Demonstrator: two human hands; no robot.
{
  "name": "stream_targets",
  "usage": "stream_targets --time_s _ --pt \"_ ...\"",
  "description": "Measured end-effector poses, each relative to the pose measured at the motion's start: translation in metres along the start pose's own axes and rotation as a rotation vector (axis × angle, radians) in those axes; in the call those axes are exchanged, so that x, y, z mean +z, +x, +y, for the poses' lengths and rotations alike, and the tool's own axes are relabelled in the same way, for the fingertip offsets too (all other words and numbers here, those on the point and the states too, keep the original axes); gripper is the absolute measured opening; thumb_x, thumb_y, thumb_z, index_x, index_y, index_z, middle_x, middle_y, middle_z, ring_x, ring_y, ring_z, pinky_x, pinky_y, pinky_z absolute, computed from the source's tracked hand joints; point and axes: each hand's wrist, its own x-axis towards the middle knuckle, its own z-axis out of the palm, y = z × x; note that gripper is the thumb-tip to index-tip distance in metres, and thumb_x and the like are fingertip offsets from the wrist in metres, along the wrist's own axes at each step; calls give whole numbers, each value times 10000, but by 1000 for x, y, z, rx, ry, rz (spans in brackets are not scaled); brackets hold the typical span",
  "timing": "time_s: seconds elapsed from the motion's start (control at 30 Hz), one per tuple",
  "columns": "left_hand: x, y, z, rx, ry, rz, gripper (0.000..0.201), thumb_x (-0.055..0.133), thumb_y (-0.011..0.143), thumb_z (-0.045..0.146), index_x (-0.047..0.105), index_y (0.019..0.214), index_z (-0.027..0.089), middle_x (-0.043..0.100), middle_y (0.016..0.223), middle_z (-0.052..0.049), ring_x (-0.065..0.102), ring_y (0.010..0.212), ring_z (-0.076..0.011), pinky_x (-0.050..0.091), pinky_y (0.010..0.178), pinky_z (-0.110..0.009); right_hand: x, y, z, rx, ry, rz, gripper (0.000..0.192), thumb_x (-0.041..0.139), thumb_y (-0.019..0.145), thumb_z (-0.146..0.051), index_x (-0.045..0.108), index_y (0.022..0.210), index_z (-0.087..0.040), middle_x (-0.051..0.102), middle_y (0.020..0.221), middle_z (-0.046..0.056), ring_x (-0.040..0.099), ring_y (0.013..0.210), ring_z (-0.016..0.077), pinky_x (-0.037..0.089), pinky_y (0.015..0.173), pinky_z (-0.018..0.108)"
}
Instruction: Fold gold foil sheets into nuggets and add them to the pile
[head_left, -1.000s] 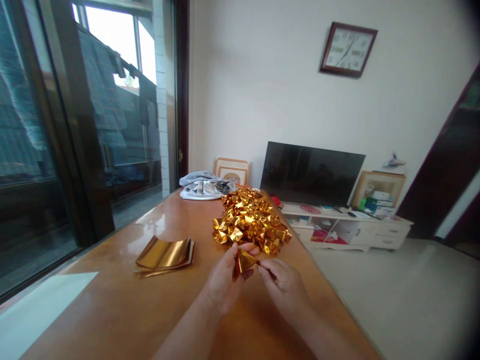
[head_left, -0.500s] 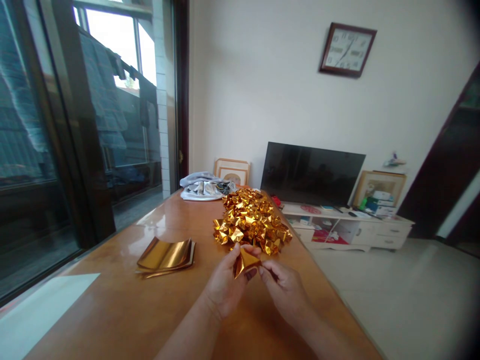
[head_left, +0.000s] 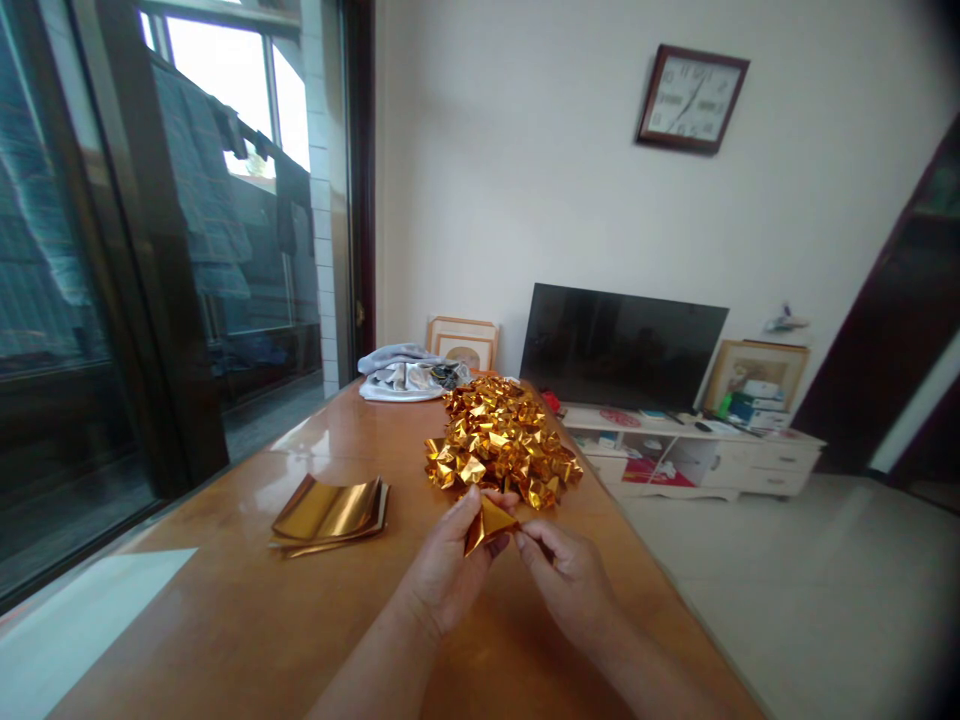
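Between my two hands is a piece of gold foil paper (head_left: 491, 522), partly folded into a pointed shape. My left hand (head_left: 448, 560) grips its left side, with the thumb on top and the fingers beneath. At its right corner, my right hand (head_left: 566, 570) pinches the foil between thumb and fingers. Just beyond them lies a large heap of folded gold foil pieces (head_left: 502, 435). To the left of my hands a stack of flat gold foil sheets (head_left: 330, 510) rests on the table, its edges slightly curled.
The wooden table (head_left: 247, 630) stretches away from me, with a pale sheet (head_left: 112, 620) at its left edge and a grey-white cloth bundle (head_left: 409, 372) at its far end. Beyond stand a television (head_left: 622, 350) and a low white cabinet (head_left: 765, 465). Glass doors (head_left: 75, 300) are on the left.
Both hands keep their hold on the foil piece, which looks nearly the same. The whole view has shifted very slightly; the heap and the stack have not moved on the table.
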Motion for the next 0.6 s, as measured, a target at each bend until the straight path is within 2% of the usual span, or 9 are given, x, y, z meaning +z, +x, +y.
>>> stream_targets --time_s 0.33,0.6 --pt "-4 2 0 3 1 -4 264 609 911 445 673 1010 209 682 1177 -79 612 1047 -215 456 872 -330 -1 0 0 -9 -27 -6 195 535 946 -310 686 851 -232 653 757 16 578 699 173 418 643 254" --pt "-7 6 -1 -30 -20 -52 402 520 948 503 676 1139 186 663 1204 -100 598 1064 -226 445 851 -319 1 1 3 73 18 1 242 536 942 -359 662 804 -204 591 700 1 526 652 157 369 598 253"
